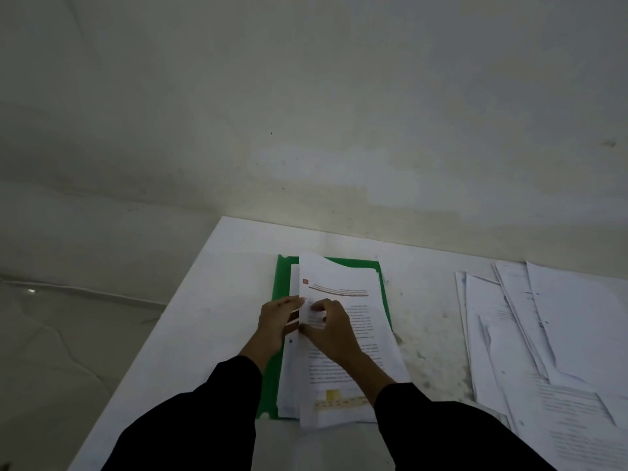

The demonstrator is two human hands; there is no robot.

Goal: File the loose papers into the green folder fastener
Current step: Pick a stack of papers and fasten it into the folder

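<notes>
The white flat counter (pixel 210 300) stands against a pale wall and carries all items. On its right side lies a loose, fanned pile of white printed paper sheets (pixel 543 334), overlapping and unaligned, well apart from the folder.

At the counter's centre lies the open green plastic folder (pixel 279 283), flat, its green showing along the left margin and far edge. On it rests a stack of white printed pages (pixel 356 334), the top page bearing lines of text and a yellow table near the bottom. A punch hole is visible in a lower sheet at the left margin; the fastener prongs themselves cannot be made out.

The left hand (pixel 277 321) is at the stack's left edge, fingers extended and fairly flat, resting against the margin; whether it pinches anything cannot be determined. The right hand (pixel 328 329) lies on the top page, fingers curled narrow at the left margin, apparently gripping or lifting that edge.

Assessment: the sheets are light, thin and limp, liable to buckle, slide over one another and tear at the punched holes. They should be held close to the punched margin, either side of the holes, with the stack squared first. The folder is thin and flexible, likely to shift on the smooth counter unless pressed down.
</notes>
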